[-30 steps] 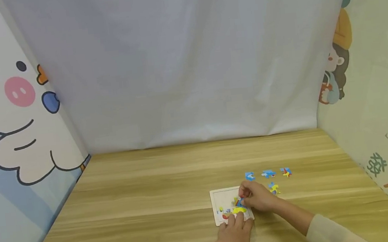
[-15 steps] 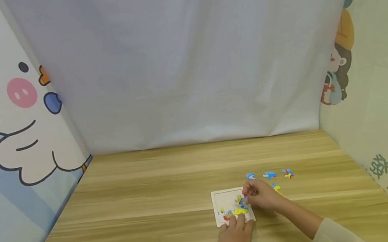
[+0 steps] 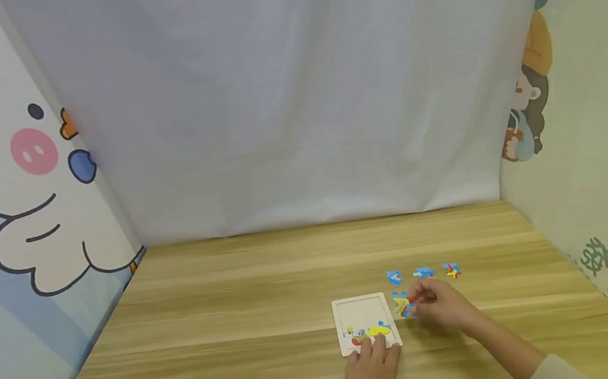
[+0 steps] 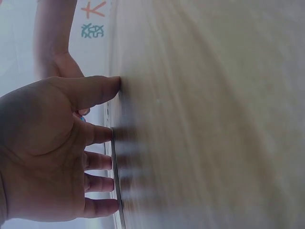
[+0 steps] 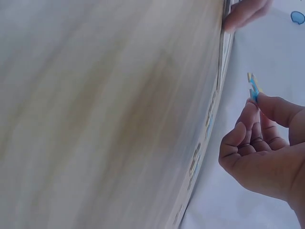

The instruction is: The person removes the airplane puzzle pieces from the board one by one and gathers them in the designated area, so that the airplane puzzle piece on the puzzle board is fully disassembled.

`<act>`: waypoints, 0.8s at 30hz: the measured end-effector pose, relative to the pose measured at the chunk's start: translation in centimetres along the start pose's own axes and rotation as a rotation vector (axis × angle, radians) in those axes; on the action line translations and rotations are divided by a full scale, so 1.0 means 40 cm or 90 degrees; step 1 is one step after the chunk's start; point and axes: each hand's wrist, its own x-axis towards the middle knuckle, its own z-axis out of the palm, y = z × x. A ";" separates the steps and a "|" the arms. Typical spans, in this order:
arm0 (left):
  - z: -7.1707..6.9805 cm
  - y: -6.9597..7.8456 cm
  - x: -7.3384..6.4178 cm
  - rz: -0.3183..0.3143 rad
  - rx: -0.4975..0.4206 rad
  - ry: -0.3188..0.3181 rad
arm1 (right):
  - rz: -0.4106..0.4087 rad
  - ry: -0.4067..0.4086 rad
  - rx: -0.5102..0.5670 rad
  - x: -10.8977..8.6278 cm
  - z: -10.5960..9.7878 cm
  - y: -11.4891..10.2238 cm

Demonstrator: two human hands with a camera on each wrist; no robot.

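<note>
My right hand [image 3: 445, 305] pinches a blue-and-yellow jigsaw piece [image 5: 254, 88] between thumb and fingers. In the right wrist view the piece is raised above the tabletop, seen nearly edge-on. From the head view it is just right of a pale puzzle tray [image 3: 360, 311], partly covering or lying close to other coloured pieces. Along the tray's near edge rests my left hand [image 3: 370, 375], fingers straight and touching the tray. Coloured pieces, including a yellow one [image 3: 378, 330], lie along the tray's near side, partly hidden by the left fingertips.
Three loose jigsaw pieces form a row behind my right hand: a blue one [image 3: 394, 277], a second blue one [image 3: 423, 273] and a blue, red and yellow one [image 3: 451, 270]. A pale curtain [image 3: 306, 103] hangs behind the wooden table [image 3: 229, 321].
My right hand has moved right, carrying the pinched jigsaw piece from over the tray to beside it. More of the tray's bare inside shows. The left hand has stayed on the tray.
</note>
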 end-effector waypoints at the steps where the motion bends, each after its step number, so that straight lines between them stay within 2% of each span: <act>1: 0.000 0.001 -0.001 0.001 0.004 0.009 | 0.003 0.003 0.001 -0.003 -0.006 -0.001; 4: -0.001 0.002 -0.003 0.001 0.017 0.023 | 0.005 0.015 0.012 -0.012 -0.021 -0.002; 11: -0.004 0.001 -0.003 0.000 0.007 0.016 | 0.031 0.028 0.018 -0.028 -0.055 0.013; 17: -0.015 -0.003 -0.011 0.003 -0.022 -0.013 | 0.075 0.057 0.035 -0.043 -0.088 0.020; 24: -0.020 -0.014 -0.030 -0.006 -0.039 -0.016 | 0.100 0.082 0.028 -0.062 -0.128 0.034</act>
